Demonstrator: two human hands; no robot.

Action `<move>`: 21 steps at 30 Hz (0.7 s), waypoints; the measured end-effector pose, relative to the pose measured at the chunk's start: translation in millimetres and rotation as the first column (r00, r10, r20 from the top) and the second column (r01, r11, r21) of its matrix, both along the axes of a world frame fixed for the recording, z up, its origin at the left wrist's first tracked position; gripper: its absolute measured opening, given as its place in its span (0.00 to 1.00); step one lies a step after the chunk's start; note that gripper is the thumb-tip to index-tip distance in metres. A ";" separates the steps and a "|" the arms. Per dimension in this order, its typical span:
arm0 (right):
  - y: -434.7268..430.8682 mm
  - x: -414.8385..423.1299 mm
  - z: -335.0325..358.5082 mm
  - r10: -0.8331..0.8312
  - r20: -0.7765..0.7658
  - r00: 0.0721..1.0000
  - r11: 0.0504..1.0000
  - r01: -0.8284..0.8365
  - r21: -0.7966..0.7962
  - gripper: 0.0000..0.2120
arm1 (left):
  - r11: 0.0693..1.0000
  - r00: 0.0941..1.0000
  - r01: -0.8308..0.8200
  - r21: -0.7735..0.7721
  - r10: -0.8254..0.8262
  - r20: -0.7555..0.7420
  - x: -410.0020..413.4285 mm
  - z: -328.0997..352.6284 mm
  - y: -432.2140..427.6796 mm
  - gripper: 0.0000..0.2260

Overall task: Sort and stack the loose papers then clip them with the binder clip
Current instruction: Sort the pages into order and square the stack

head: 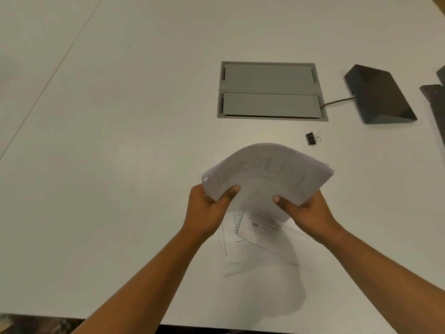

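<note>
A bowed stack of white printed papers [267, 172] is lifted above the table, arched upward in the middle. My left hand [208, 208] grips its near left corner, thumb on top. My right hand [304, 210] grips its near right corner the same way. Beneath my hands, several loose sheets [255, 242] lie overlapping and askew on the white table [108, 165]. A small black binder clip [313, 138] with silver handles lies on the table beyond the stack, to the right, untouched.
A grey recessed cable hatch [271, 90] is set into the table behind the papers. A dark wedge-shaped device [378, 92] with a cable sits at the right, with other dark objects [435, 104] at the right edge. The table's near edge [120, 318] runs below my forearms.
</note>
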State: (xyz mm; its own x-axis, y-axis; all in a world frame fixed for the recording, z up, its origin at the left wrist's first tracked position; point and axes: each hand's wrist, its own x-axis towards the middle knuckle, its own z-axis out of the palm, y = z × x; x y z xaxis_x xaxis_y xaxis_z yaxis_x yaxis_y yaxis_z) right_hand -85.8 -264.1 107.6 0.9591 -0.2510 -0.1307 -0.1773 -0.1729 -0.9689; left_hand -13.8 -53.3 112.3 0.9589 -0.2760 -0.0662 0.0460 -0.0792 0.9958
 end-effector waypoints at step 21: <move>-8.9 2.3 -29.2 0.034 -0.203 0.979 0.995 -0.052 -0.087 0.17 | 0.979 0.959 0.145 0.141 -0.104 -0.263 12.9 -30.5 2.2 0.10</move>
